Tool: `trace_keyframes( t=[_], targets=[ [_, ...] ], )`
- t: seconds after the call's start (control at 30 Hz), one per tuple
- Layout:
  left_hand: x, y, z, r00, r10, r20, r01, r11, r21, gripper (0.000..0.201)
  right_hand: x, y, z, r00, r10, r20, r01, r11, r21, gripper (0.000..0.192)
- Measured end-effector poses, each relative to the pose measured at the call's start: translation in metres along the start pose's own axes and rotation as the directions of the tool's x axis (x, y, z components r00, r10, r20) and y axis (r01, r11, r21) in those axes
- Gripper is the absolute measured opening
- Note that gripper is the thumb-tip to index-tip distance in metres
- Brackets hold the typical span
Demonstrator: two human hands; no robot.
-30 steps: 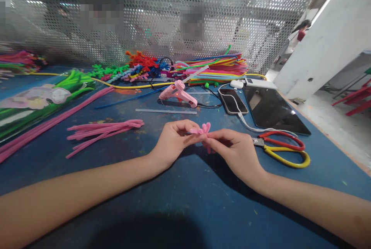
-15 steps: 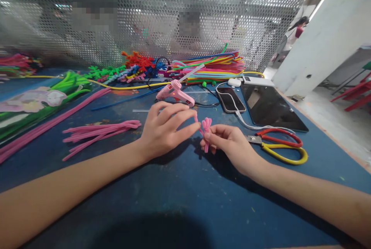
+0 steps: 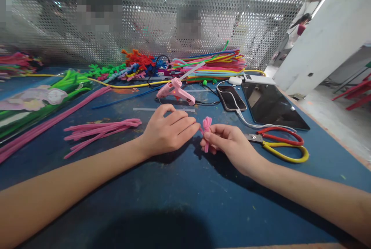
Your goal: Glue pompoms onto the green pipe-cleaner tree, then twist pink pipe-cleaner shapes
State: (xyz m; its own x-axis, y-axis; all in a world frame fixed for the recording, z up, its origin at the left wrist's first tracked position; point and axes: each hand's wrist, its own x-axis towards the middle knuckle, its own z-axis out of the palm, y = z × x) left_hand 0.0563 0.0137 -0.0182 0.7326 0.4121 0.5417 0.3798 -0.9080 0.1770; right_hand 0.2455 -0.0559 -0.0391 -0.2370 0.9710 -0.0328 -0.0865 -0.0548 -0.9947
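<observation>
Lowered since half a second ago: left hand [image 3: 169,131], fingers now loosely curled, tips just beside pink pipe-cleaner flower [image 3: 206,128]. Flower pinched upright by right hand [image 3: 228,144]. Scissors [image 3: 278,146] just right of that hand; pink glue gun [image 3: 175,90] beyond both.

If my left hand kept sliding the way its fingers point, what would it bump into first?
Most likely the pink pipe-cleaner flower pinched in the right hand. The left hand points right at it, fingertips almost touching, though the exact gap is unclear.
</observation>
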Motion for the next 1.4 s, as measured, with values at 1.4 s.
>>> trace_keyframes(
  t=[1.4],
  targets=[
    [0.003,0.03,0.027,0.712,-0.538,0.451,0.557,0.042,-0.829,0.038,-0.001,-0.003,-0.002,0.987,-0.064,-0.147,0.045,0.991,-0.129,0.021]
  ],
)
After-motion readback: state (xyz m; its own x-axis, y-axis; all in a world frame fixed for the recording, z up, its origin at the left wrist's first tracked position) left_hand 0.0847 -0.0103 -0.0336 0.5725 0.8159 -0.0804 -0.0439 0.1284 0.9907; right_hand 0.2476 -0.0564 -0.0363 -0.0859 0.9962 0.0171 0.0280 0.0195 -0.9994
